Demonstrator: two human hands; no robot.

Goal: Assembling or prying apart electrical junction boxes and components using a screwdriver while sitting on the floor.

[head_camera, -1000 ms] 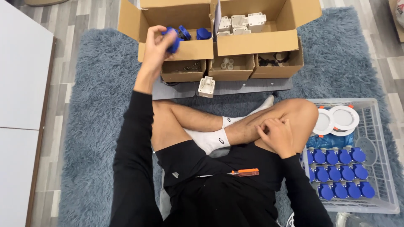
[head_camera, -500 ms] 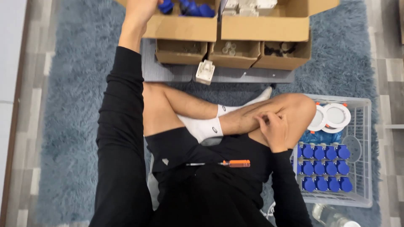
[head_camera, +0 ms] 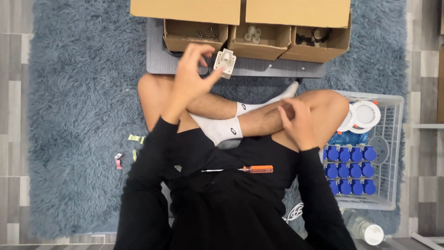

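My left hand [head_camera: 189, 76] had come back from the big cardboard boxes [head_camera: 240, 11], where half a second before it was stretched far out among the blue caps. Now it hung just in front of the white plastic part [head_camera: 225, 62], over my crossed legs. Its grip was loosely curled, thumb and forefinger bent toward each other in a ring; I could not tell whether anything small sat between them, for no blue piece showed there. From that I judged the blue piece had been left behind in the box, and the hand was free for the white part beside it.

That white part stood on the grey board [head_camera: 282, 70], just below the middle one of the three small open boxes [head_camera: 261, 39].

My right hand [head_camera: 298, 122] had not shifted: it lay on my knee, well to the right of the white part, fingers gently bent, holding nothing I could see. The orange-handled screwdriver [head_camera: 252, 169] lay in my lap, nearer me than the white part. Far right of it sat the wire basket [head_camera: 393, 153] with its rows of blue caps [head_camera: 350, 169].
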